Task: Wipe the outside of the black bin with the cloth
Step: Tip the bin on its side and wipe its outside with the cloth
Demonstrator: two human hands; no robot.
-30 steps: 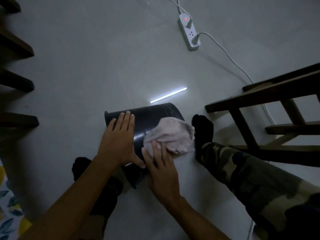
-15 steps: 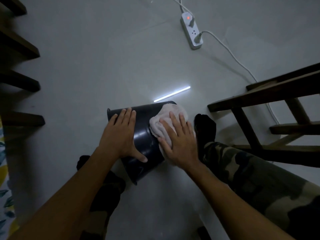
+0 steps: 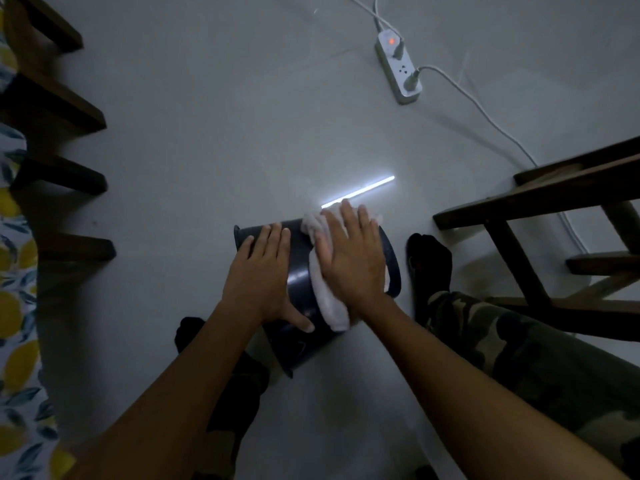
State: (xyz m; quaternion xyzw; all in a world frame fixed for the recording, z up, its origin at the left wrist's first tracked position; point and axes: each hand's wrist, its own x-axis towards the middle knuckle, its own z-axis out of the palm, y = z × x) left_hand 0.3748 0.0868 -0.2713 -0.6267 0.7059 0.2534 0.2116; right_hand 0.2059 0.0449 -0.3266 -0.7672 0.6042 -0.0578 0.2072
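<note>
The floor is seen to carry the black bin, laid on its side between the person's legs, near centre. Its long axis runs from near to far, slanted left; which end is the open mouth cannot be told. The bin is steadied by the left hand, spread flat and wide on its left flank. The cloth is pressed against the top of the wall by the right hand, fingers splayed. The wiping step is judged underway; next, the bin would need rolling so unwiped wall is exposed.

The right hand hides most of the cloth.
</note>
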